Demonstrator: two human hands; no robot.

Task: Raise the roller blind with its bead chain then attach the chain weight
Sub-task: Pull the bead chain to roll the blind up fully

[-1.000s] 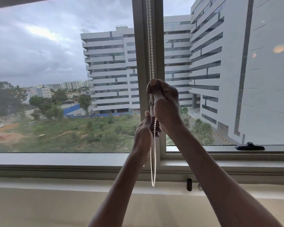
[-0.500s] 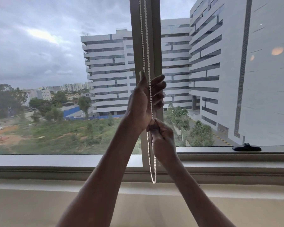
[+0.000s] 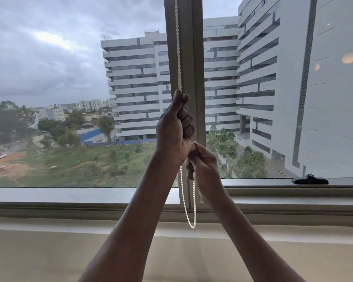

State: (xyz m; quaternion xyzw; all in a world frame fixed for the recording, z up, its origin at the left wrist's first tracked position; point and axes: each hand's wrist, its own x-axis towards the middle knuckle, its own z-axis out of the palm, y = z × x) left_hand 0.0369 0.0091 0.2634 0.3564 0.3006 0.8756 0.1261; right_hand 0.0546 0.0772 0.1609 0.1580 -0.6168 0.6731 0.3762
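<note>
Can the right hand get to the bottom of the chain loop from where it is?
Probably yes. The right hand grips the bead chain just above the hanging loop's bottom, and nothing blocks the way down.

A long grey window sill ran across the view beneath the glass, with a darker grey ledge under it and a pale beige wall surface below. A grey vertical window mullion rose from the sill at centre. On the slightly higher right-hand frame rail lay a small black window latch handle, flat against the rail and well to the right of the mullion. The white bead chain hung in front of the sill beside the mullion; its bottom loop hung in front of the ledge.
</note>
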